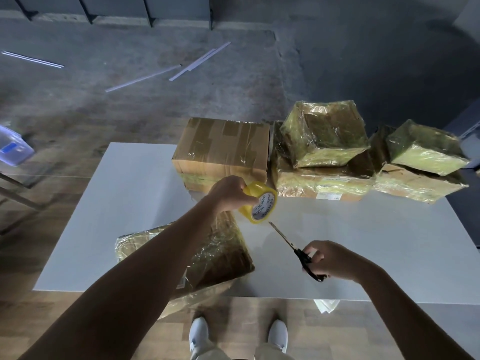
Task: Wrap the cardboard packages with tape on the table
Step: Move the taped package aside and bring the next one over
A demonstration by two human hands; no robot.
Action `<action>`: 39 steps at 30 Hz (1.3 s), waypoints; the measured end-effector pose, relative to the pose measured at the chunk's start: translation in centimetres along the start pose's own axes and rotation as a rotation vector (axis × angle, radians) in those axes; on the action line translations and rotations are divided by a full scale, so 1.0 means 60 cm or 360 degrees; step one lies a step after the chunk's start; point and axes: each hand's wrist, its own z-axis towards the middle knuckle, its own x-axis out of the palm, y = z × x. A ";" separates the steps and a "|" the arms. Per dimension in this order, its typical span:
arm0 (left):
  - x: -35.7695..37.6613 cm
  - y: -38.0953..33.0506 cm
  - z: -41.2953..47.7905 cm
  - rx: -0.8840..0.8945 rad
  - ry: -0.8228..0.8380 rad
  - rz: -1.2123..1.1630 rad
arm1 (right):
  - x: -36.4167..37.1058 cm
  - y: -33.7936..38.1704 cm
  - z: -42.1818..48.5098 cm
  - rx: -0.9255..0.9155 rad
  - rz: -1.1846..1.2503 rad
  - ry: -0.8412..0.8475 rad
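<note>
Left hand [228,190] grips the tape roll [258,202] above the wrapped package [207,258] at the bench [363,242] front edge; right hand [330,258] fingers clench the scissors [296,249]. Risk: a slack strip could fold onto itself, or the blades miss.

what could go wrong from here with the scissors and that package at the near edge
1. The scissors in the right hand point their tip toward the tape roll and the left hand gripping it; a hasty cut might nick that hand.
2. The near package overhangs the table edge beneath the left forearm; a nudge could tip it off.
</note>
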 end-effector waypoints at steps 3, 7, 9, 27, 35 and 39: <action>-0.001 -0.006 0.000 0.0064 0.0022 0.0033 | -0.008 0.028 -0.033 -0.0031 0.0032 0.0152; -0.002 -0.011 0.004 0.0134 0.0083 0.0072 | 0.002 0.069 -0.040 -0.0145 0.0098 0.0125; -0.002 -0.010 0.008 0.0152 0.0097 0.0074 | 0.011 0.087 -0.038 -0.0189 0.0185 0.0115; -0.008 0.000 0.016 0.0105 0.0110 -0.0071 | 0.062 0.149 0.016 -0.0113 0.0533 0.0112; -0.003 0.003 0.023 0.0104 0.0128 -0.0044 | 0.068 0.170 0.033 -0.0061 0.0628 0.0091; -0.006 0.003 0.026 0.0109 0.0139 -0.0013 | 0.068 0.174 0.039 -0.0078 0.0646 0.0067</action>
